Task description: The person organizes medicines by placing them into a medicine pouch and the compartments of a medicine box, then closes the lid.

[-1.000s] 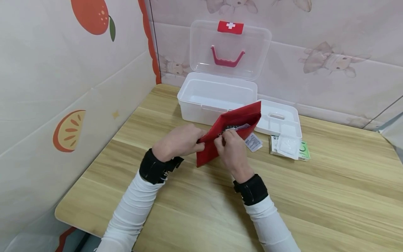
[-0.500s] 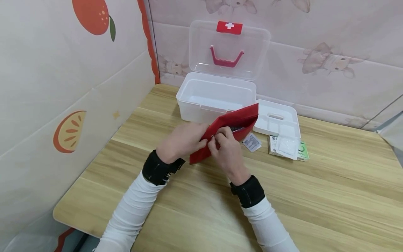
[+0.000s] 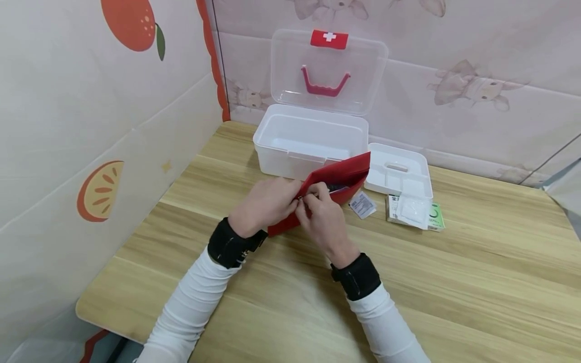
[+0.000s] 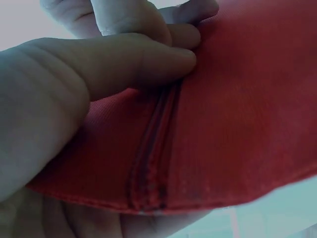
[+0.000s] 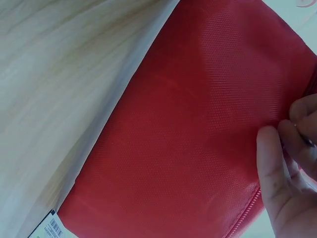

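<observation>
A red fabric zip pouch (image 3: 340, 171) is held up at a slant over the table, its mouth gaping toward the right. Dark and pale contents (image 3: 335, 188) show inside the mouth. My left hand (image 3: 265, 205) grips the pouch's left end; in the left wrist view its thumb lies over the closed part of the zip (image 4: 156, 148). My right hand (image 3: 324, 219) is close beside it, thumb and finger pinching the zipper pull, mostly hidden behind the fingers. The right wrist view shows the pouch's broad face (image 5: 173, 134) and zip teeth (image 5: 245, 213) below the thumb.
Behind the pouch stands a clear first-aid box (image 3: 290, 164), lid (image 3: 290, 65) raised. A white compartment tray (image 3: 419, 169) lies to its right. Nearer are a small printed packet (image 3: 363, 204), a white-and-green box (image 3: 437, 218) and a white sachet (image 3: 414, 210) overlapping it.
My right hand has moved left along the zip, closer to my left hand. The pouch has shifted slightly left and tipped lower; my left hand moved a little right.
</observation>
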Motion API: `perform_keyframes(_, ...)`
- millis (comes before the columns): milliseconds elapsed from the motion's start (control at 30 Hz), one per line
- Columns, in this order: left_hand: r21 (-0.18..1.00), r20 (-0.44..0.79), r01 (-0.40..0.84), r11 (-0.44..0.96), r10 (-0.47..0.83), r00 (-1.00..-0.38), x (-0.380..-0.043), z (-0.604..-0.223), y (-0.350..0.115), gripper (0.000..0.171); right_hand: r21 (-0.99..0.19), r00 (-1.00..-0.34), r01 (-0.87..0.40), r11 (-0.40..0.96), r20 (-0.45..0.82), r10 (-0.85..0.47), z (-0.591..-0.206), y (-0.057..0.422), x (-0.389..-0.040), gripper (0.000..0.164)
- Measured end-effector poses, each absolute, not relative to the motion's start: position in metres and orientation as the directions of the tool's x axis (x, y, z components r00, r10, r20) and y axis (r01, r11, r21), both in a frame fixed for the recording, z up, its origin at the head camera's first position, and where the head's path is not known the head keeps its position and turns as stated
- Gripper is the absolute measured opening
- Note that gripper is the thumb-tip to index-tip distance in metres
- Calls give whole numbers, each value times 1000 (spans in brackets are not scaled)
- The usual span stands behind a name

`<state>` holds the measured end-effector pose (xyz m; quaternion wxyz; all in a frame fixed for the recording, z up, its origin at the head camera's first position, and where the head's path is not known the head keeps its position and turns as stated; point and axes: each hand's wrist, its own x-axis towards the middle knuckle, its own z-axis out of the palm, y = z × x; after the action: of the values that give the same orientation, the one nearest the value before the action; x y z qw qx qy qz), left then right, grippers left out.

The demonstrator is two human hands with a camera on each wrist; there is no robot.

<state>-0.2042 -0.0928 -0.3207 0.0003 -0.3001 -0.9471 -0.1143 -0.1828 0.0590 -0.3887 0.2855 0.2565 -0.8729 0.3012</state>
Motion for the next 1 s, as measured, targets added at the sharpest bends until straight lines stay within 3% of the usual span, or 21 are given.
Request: perform_keyframes(1000,166,67,638,751,637,-768,-206,-322,-91,12,-424,-727,-578,697,655,-205,-389,62,-184,8)
